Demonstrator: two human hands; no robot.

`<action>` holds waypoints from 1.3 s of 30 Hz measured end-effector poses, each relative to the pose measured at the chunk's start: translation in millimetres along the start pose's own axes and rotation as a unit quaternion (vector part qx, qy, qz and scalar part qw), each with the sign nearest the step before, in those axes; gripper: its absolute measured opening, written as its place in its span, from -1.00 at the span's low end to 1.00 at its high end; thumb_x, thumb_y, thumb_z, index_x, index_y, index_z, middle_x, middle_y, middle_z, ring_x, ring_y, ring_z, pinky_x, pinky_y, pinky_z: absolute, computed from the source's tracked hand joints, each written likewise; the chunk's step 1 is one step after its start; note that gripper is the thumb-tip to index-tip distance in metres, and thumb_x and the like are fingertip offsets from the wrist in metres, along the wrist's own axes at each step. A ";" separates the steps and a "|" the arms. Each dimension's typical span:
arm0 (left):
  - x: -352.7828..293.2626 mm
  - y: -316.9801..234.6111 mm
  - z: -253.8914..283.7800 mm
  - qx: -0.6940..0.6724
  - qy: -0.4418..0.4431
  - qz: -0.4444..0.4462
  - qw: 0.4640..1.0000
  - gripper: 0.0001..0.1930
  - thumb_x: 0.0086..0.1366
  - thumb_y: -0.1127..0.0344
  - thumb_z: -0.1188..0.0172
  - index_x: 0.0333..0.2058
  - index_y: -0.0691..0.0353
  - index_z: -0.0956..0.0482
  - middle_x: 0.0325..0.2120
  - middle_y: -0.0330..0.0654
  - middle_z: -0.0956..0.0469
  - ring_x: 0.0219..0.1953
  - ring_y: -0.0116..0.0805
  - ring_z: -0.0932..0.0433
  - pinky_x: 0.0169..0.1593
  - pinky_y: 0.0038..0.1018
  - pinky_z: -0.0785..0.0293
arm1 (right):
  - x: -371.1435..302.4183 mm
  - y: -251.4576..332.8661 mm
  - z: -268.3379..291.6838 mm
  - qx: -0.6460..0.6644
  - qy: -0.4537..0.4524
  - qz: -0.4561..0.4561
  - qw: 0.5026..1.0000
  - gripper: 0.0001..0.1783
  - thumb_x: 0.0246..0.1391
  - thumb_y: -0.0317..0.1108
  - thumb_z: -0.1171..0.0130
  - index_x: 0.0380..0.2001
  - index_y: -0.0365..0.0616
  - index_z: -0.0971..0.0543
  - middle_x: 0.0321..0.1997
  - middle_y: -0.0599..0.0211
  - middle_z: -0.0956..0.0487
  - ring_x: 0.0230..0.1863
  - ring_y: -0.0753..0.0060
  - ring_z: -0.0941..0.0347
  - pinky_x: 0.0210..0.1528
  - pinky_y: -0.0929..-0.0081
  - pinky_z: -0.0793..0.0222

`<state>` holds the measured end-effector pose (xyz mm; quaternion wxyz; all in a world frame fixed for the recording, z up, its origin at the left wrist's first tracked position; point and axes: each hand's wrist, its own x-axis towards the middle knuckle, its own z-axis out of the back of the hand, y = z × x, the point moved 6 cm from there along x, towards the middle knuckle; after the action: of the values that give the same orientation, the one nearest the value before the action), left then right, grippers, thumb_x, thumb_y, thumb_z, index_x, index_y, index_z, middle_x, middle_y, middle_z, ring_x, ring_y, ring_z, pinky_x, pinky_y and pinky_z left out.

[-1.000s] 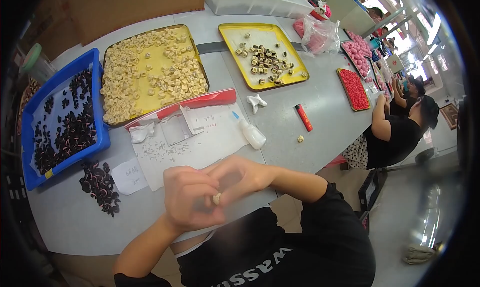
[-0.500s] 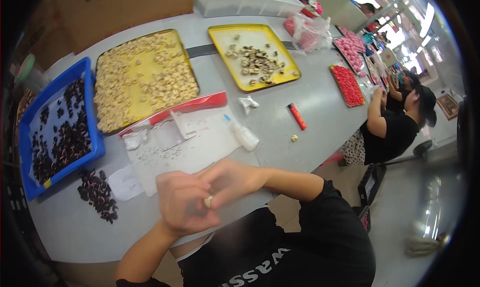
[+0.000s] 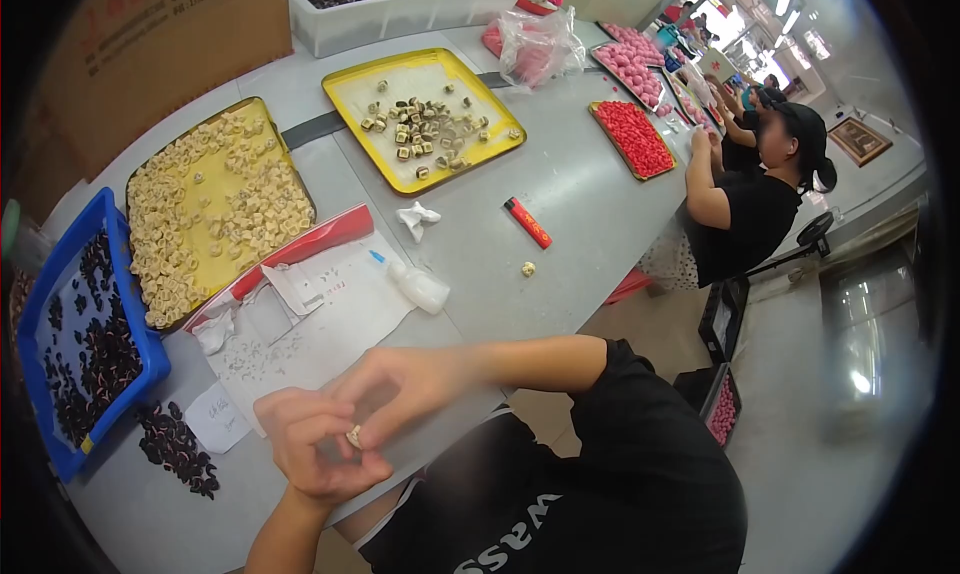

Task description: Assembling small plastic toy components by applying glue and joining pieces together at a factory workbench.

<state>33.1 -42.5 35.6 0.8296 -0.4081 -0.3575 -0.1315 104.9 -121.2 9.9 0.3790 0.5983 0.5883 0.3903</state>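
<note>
A small cream-coloured piece (image 3: 354, 436) is pinched between my hands over the near edge of the table. My right hand (image 3: 405, 389) grips it with thumb and fingertips, coming from the right. On its left side, the curled fingers of my left hand (image 3: 312, 444) also close on it. Just beyond lies a white sheet (image 3: 335, 319) with dark specks, carrying a squeeze bottle (image 3: 420, 289) with a blue tip. A pile of dark curved pieces with pink edges (image 3: 178, 449) is left of my left hand, beside a paper slip (image 3: 217, 419).
Left stands a blue tray (image 3: 155, 359) of dark pieces. Yellow trays hold cream pieces (image 3: 165, 239) and cream-and-dark pieces (image 3: 425, 124). A red stick (image 3: 528, 223), crumpled tissue (image 3: 417, 220) and loose piece (image 3: 528, 269) lie right. A person (image 3: 745, 194) works beyond a red-filled tray (image 3: 632, 139).
The whole view has shifted, so the table things appear further left. Both hands stay together on the small piece, with the fingers slightly rearranged and the piece more exposed.
</note>
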 end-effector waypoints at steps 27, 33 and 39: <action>3.4 3.4 12.1 0.061 -0.029 -0.002 0.998 -0.62 -0.34 0.41 -0.19 -0.40 0.17 -0.36 -0.42 -0.20 -0.43 -0.38 -0.22 -0.34 -0.29 -0.39 -0.29 | -5.3 17.5 29.1 -0.079 -0.169 0.074 0.980 -0.83 0.12 -0.38 -0.03 -0.29 -0.22 -0.53 -0.33 0.38 -0.42 -0.25 0.62 -0.32 -0.17 0.60 -0.23; 6.7 8.6 7.5 0.065 -0.014 0.016 0.998 -0.61 -0.33 0.47 -0.18 -0.38 0.19 -0.35 -0.41 -0.15 -0.42 -0.39 -0.18 -0.35 -0.26 -0.36 -0.31 | -27.8 56.5 50.2 -0.386 -0.383 0.202 0.815 -0.90 0.07 -0.47 -0.03 -0.35 -0.23 -0.52 -0.35 0.35 -0.46 -0.36 0.55 -0.32 -0.26 0.59 -0.23; 4.3 10.2 -1.6 0.006 0.009 0.030 1.000 -0.61 -0.30 0.54 -0.17 -0.36 0.23 -0.36 -0.40 -0.10 -0.42 -0.38 -0.16 -0.38 -0.28 -0.35 -0.34 | -36.1 65.7 56.1 -0.520 -0.445 0.170 0.709 -0.85 0.00 -0.41 -0.11 -0.32 -0.19 -0.49 -0.32 0.28 -0.44 -0.27 0.39 -0.33 -0.20 0.52 -0.24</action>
<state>42.2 -37.0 32.0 0.8388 -0.4123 -0.3385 -0.1085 182.8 -158.3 46.1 0.7753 0.5006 -0.0559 0.3811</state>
